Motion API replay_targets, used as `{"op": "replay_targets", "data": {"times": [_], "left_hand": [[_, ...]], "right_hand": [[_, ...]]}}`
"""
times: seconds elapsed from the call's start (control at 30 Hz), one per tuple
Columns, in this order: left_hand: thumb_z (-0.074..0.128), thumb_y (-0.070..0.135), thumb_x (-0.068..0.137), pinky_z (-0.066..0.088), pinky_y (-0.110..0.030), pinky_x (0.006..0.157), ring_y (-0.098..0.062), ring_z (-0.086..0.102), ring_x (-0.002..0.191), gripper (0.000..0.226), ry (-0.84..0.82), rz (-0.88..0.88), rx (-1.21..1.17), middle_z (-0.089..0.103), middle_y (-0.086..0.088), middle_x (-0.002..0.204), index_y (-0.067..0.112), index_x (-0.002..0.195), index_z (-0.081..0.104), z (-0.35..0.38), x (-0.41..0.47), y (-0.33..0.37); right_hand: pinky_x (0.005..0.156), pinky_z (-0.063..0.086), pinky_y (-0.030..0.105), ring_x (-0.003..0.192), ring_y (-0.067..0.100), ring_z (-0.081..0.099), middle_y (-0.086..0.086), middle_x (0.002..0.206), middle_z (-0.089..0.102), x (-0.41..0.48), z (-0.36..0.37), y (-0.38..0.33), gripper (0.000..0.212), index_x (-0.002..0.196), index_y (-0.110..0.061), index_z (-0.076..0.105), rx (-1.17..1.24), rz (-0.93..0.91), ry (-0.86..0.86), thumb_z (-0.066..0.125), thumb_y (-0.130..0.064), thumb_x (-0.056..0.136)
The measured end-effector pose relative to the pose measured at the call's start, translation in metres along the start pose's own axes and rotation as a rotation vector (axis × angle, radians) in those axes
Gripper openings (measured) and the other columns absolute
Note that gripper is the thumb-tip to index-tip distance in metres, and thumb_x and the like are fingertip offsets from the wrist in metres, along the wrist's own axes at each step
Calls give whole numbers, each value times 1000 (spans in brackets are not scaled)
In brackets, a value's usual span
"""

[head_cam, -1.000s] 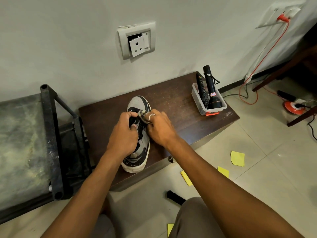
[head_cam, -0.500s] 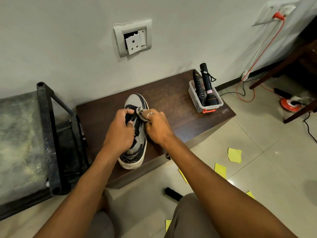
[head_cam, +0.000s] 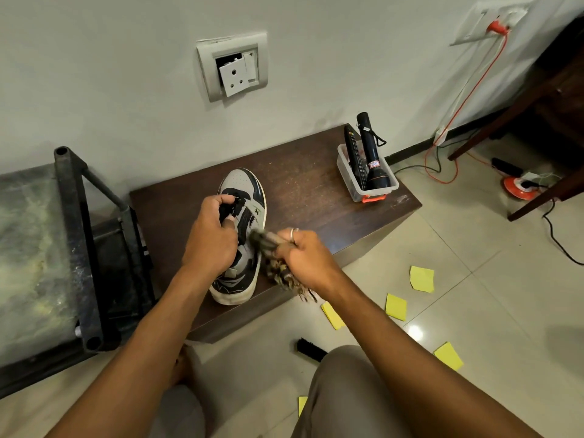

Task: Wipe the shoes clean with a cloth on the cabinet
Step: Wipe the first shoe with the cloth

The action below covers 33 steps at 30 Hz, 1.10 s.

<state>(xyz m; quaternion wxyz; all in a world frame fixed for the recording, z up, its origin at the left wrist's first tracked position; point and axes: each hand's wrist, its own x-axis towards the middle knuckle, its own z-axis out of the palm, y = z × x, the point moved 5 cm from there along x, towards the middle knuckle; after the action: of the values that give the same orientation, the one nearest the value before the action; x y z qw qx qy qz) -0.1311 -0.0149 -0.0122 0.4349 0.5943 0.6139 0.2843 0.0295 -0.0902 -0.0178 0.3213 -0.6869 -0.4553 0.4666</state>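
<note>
Head view: the shoe sits mid-frame on the dark bench. Its long axis runs from the toe at upper centre down to the heel at the bench's near edge. My left hand is on top of the shoe, fingers curled round the lace area. My right hand is just right of the shoe's middle, fingers clenched round the bunched cloth. The cloth tip touches the shoe's right side wall. The shoe lies left of my right fingers, so the next wipe probably runs along that side.
</note>
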Motion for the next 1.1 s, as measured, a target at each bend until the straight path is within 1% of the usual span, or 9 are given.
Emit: {"op": "replay_targets", "data": {"times": [0.13, 0.3, 0.47, 0.6, 0.7, 0.77, 0.9, 1.0, 1.1], "left_hand": [[45, 14, 105, 50, -36, 84, 3, 56, 87, 30, 27, 2, 2, 56, 10, 118, 32, 129, 51, -1, 0, -1], [45, 13, 104, 45, -31, 86, -11, 59, 106, 30, 80, 3, -5, 57, 9, 124, 29, 129, 52, -1, 0, -3], [46, 16, 105, 51, -45, 100, -18, 59, 118, 30, 54, -8, -15, 59, 4, 133, 31, 130, 51, 1, 1, -3], [46, 18, 106, 51, -45, 99, -17, 59, 114, 28, 41, -9, 4, 59, 5, 132, 34, 128, 51, 1, 0, -3], [46, 16, 105, 52, -41, 95, -12, 62, 106, 29, 61, 3, -19, 60, 6, 127, 35, 126, 52, -1, 0, -4], [46, 15, 104, 52, -37, 92, -11, 61, 105, 29, 65, 4, -18, 60, 5, 127, 33, 127, 52, -3, 1, -5], [46, 16, 105, 52, -40, 96, -14, 60, 112, 30, 48, 5, -19, 58, 6, 129, 33, 129, 52, -3, 0, -4], [46, 19, 106, 54, -41, 89, -12, 62, 96, 29, 21, -9, 0, 59, 8, 124, 37, 127, 51, -2, 0, -4], [46, 19, 106, 53, -40, 87, -4, 60, 88, 28, 18, -12, 2, 59, 11, 115, 36, 127, 51, -4, 0, -4]], "right_hand": [[68, 39, 2, 93, 6, 58, -5, 111, 60, 15, 25, 2, 26, 112, -14, 72, -69, -62, 165, 52, -3, 100], [70, 41, 10, 83, 3, 56, -13, 93, 54, -10, 40, 8, 27, 86, -26, 67, -15, -96, 114, 54, -4, 95], [51, 37, 21, 52, 9, 49, -1, 67, 55, -32, 24, 12, 34, 66, -23, 64, 120, 114, -28, 56, -8, 96], [71, 51, 31, 76, 14, 63, -3, 92, 67, -10, 15, 10, 27, 80, -23, 70, 106, 67, 199, 54, -8, 96], [89, 54, 26, 103, 12, 62, -5, 118, 59, -6, 42, 3, 30, 114, -11, 73, -37, -95, 178, 52, 0, 95], [82, 53, 21, 99, 9, 60, -9, 111, 57, -10, 48, 6, 27, 112, -9, 72, -95, -135, 147, 53, -2, 94], [61, 42, 10, 75, 1, 57, -12, 91, 54, -21, 34, 8, 31, 78, -29, 65, -44, -114, 30, 55, -6, 97], [68, 51, 16, 84, 4, 61, -8, 107, 59, -4, 19, 2, 27, 99, -16, 74, -12, -171, 154, 53, 0, 97], [95, 47, 25, 113, 18, 53, -3, 129, 60, 30, 23, -12, 43, 122, -16, 72, -218, -263, 254, 48, 6, 94]]}}
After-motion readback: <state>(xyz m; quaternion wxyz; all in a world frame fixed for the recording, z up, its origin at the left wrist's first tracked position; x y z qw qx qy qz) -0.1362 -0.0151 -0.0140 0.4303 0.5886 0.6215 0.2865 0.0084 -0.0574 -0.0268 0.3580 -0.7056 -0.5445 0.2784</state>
